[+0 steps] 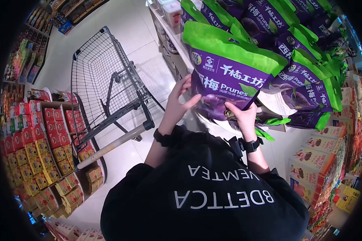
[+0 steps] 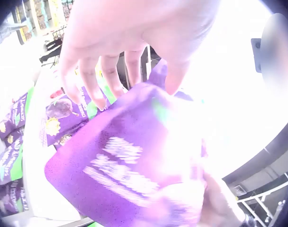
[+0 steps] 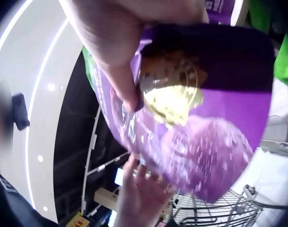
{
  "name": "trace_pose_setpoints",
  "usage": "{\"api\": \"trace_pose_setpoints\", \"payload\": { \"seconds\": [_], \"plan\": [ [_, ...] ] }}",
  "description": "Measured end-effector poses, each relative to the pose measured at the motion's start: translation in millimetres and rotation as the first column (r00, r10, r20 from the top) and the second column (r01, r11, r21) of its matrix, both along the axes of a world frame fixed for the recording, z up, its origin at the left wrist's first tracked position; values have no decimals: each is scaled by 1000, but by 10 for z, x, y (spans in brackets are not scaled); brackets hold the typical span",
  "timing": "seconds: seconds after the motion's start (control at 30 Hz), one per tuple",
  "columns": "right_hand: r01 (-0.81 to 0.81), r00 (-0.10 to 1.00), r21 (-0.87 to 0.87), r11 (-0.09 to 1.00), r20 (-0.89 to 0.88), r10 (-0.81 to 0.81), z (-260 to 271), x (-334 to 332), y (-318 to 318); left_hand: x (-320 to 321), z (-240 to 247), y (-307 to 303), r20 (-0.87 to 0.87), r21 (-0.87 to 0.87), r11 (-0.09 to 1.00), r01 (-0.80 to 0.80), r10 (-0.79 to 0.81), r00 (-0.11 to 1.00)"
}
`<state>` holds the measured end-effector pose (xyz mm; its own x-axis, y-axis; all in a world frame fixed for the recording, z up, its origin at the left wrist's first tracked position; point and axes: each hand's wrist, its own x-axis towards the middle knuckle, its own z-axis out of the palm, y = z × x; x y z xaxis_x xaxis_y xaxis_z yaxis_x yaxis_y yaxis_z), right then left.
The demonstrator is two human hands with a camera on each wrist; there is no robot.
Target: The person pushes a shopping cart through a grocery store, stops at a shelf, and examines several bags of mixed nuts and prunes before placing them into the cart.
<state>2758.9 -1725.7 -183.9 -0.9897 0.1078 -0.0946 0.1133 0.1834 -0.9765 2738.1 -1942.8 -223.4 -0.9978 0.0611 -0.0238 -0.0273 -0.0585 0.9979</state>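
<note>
A purple and green bag of prunes (image 1: 233, 60) is held up in front of the person's chest, its printed face toward the head camera. My right hand (image 1: 244, 117) grips its lower right corner, thumb on the front and the other fingers hidden behind. At the bag's left edge is my left hand (image 1: 180, 99), thumb tip at the front and fingers spread loosely beside the edge. The right wrist view shows the bag (image 3: 219, 151) close up, with the left hand (image 3: 141, 201) beyond it. Glare washes out much of the left wrist view.
Many similar prune bags (image 1: 305, 82) are heaped on the display at the right. A wire shopping cart (image 1: 100, 76) stands to the left, its handle (image 1: 110, 146) near the person. Stacked boxes (image 1: 56, 140) fill the left shelf; cartons (image 1: 317, 160) stand at lower right.
</note>
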Motion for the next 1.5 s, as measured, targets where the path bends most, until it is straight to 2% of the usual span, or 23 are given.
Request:
{"api": "trace_pose_setpoints", "payload": {
  "seconds": [0.07, 0.13, 0.2, 0.3, 0.33, 0.4, 0.47, 0.53, 0.6, 0.67, 0.73, 0.77, 0.87, 0.93, 1.0, 1.07, 1.13, 1.2, 1.27, 1.33, 1.4, 1.47, 1.5],
  "plan": [
    [131, 982, -7, 991, -136, -131, -120, -165, -130, -189, 17, 175, -198, -111, 992, 65, -86, 976],
    [170, 958, 11, 985, -236, -162, -404, -369, -163, -484, 81, 352, -137, 155, 981, 116, -95, 986],
    [126, 969, 117, 985, -229, -97, -575, -556, -157, -794, -86, 417, -190, 150, 979, 134, -105, 976],
    [201, 943, 191, 961, -304, -137, -891, -704, -149, -1108, -335, 506, -177, 210, 972, 108, -71, 982],
    [215, 941, 193, 957, -305, -150, -992, -734, -146, -1180, -430, 531, -178, 212, 970, 122, -85, 980],
    [238, 934, -2, 971, -273, -230, -1227, -796, -120, -1307, -650, 571, -149, 257, 950, 179, -144, 978],
    [160, 968, 98, 982, -210, -137, -1449, -810, -32, -1344, -784, 584, -131, 170, 969, 179, -158, 979],
    [198, 953, 32, 980, -238, -185, -1435, -821, -96, -1332, -842, 585, -87, 204, 965, 163, -148, 985],
    [225, 958, 49, 973, -191, -212, -1395, -846, -132, -1407, -1076, 587, -71, 395, 895, 207, -195, 978],
    [225, 951, 72, 972, -233, -203, -1264, -851, -136, -1394, -1046, 611, -101, 370, 915, 159, -131, 986],
    [156, 987, 150, 976, -54, -150, -1238, -753, -50, -1285, -879, 660, -76, 182, 983, 6, 8, 997],
    [197, 980, 160, 967, -38, -194, -1019, -645, -56, -1209, -765, 676, -149, 133, 988, -82, 102, 984],
    [373, 926, 279, 885, -165, -338, -819, -296, 100, -942, -468, 717, -492, 25, 960, -278, 254, 833],
    [403, 915, 257, 878, -123, -383, -566, -51, 289, -787, -178, 920, -498, 129, 960, -250, 280, 820],
    [500, 865, 314, 808, -231, -446, -326, 117, 516, -654, 95, 1106, -584, -16, 997, 80, -74, 809],
    [584, 809, 281, 762, -279, -517, -226, 184, 817, -489, 501, 1523, -383, 102, 973, 208, -154, 911],
    [609, 791, 264, 747, -263, -552, -66, 218, 1076, -426, 673, 1924, -388, 82, 977, 196, -150, 910],
    [586, 802, 264, 766, -329, -499, -77, 232, 1352, -450, 631, 2231, -461, 0, 990, 138, -123, 879],
    [506, 859, 255, 824, -231, -456, -86, 320, 1583, -482, 649, 2458, -404, 66, 998, -11, 37, 914],
    [393, 920, 420, 818, -181, -349, -181, 407, 1800, -540, 667, 2570, -326, -38, 982, -186, 164, 931],
    [313, 948, 445, 839, -203, -246, -272, 455, 1986, -588, 645, 2643, -459, -231, 912, -340, 206, 864],
    [265, 959, 472, 840, -222, -178, -341, 507, 2122, -637, 585, 2683, -476, -343, 832, -436, 246, 844],
    [249, 960, 442, 862, -227, -162, -357, 516, 2165, -645, 579, 2711, -434, -261, 866, -426, 289, 853]
  ]
}}
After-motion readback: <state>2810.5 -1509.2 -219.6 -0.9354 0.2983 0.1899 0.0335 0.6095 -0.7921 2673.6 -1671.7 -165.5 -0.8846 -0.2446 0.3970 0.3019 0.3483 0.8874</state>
